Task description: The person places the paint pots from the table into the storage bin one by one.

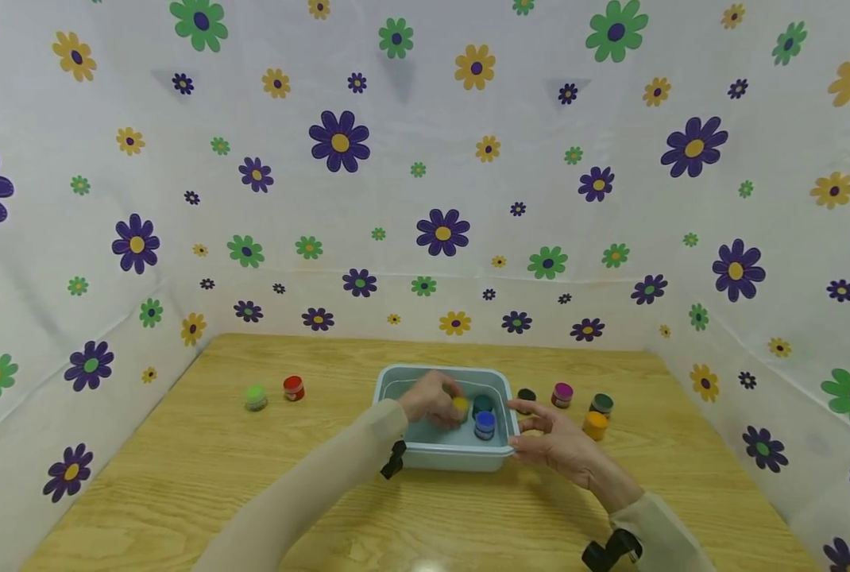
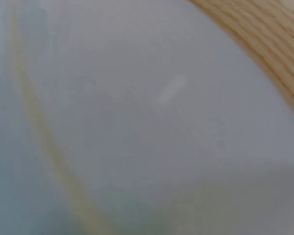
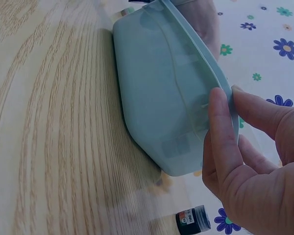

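Note:
A light blue plastic tub (image 1: 457, 459) stands on the table. My left hand (image 1: 434, 397) reaches down inside it, its fingers curled at a yellow-lidded paint jar (image 1: 461, 408). Beside that jar in the tub are a blue paint jar (image 1: 485, 426) and a dark teal one (image 1: 482, 406). With thumb and fingers, my right hand (image 1: 557, 445) pinches the tub's right rim; the right wrist view shows this hand (image 3: 255, 156) close up on the edge of the tub (image 3: 157, 93). The left wrist view holds only the tub's blurred, pale wall (image 2: 137, 122).
To the left on the wooden table (image 1: 311, 492) stand a light green jar (image 1: 256, 398) and a red jar (image 1: 293, 388). Right of the tub are a black-lidded jar (image 1: 527, 400), a magenta jar (image 1: 562, 395), a dark green jar (image 1: 601, 406) and an orange jar (image 1: 595, 426). Flowered cloth (image 1: 396, 278) surrounds the table.

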{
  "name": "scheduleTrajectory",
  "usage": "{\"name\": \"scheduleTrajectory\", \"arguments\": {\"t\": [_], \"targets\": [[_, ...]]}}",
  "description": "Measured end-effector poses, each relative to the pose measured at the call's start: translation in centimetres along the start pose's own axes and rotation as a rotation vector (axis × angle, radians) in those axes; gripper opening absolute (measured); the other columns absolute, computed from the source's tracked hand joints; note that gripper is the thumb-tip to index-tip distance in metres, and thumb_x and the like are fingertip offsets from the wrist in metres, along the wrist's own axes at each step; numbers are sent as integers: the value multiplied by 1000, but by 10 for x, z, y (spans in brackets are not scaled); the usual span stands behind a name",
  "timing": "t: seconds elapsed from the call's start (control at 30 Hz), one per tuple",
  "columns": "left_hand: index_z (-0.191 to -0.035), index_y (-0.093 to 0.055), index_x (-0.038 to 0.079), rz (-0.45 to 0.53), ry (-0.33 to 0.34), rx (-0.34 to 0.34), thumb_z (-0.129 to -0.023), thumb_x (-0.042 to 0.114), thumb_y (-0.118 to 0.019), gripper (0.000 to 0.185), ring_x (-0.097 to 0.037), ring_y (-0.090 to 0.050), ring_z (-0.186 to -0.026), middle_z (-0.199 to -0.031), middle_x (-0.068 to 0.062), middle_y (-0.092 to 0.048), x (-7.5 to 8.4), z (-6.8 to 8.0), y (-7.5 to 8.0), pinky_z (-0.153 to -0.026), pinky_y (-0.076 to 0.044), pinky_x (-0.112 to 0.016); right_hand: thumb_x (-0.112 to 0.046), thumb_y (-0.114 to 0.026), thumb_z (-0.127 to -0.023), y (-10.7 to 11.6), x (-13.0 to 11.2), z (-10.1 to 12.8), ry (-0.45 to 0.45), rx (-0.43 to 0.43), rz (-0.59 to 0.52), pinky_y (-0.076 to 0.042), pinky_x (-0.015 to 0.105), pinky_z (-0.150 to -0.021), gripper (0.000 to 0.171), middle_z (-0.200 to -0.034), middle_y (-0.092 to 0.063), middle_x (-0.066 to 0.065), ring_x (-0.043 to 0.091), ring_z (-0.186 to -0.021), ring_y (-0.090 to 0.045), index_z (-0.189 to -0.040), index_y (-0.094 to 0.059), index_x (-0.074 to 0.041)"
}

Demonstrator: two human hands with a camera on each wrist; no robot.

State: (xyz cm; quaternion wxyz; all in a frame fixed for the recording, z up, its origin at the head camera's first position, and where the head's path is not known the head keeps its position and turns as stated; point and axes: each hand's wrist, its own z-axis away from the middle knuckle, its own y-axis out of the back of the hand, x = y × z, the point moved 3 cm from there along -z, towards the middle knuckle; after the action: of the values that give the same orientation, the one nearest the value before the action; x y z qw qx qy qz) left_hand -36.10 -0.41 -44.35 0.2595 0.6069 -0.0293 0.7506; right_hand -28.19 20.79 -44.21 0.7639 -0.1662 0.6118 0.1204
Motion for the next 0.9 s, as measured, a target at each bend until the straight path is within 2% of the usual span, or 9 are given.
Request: {"name": "scheduleTrajectory", "arguments": {"t": [0.2, 0.47, 0.7, 0.9], "targets": [[-109, -59, -9, 5, -26, 8, -72, -14, -66, 38, -37, -64, -75, -80, -21, -62, 0, 1, 1, -69, -53, -45, -4, -68, -79, -1, 0, 0, 1, 11, 6, -50, 41, -81, 71, -112, -38, 26, 23, -82, -60, -139, -30, -5], [-105, -60, -12, -46, -67, 47, -72, -11, -68, 34, -35, -64, -79, -86, -15, -62, 2, 0, 3, -71, -53, -43, -4, -68, -80, 0, -1, 0, 5, 11, 5, -50, 42, -81, 71, -111, -38, 26, 22, -82, -59, -139, -30, -5], [-100, -63, -11, -83, -94, 59, -70, -10, -70, 31, -28, -65, -74, -86, -15, -62, 3, -3, 4, -68, -54, -37, -4, -67, -80, 1, -3, 2, 10, 15, 9, -49, 42, -82, 70, -110, -40, 24, 23, -83, -59, -139, -30, -5], [-95, -63, -14, -31, -104, 49, -71, -13, -67, 24, -33, -65, -73, -85, -18, -62, 0, -2, 12, -66, -55, -38, -4, -68, -79, 1, 0, 1, 5, 7, 6, -44, 48, -86, 71, -112, -39, 27, 25, -85, -59, -139, -30, -5]]}}
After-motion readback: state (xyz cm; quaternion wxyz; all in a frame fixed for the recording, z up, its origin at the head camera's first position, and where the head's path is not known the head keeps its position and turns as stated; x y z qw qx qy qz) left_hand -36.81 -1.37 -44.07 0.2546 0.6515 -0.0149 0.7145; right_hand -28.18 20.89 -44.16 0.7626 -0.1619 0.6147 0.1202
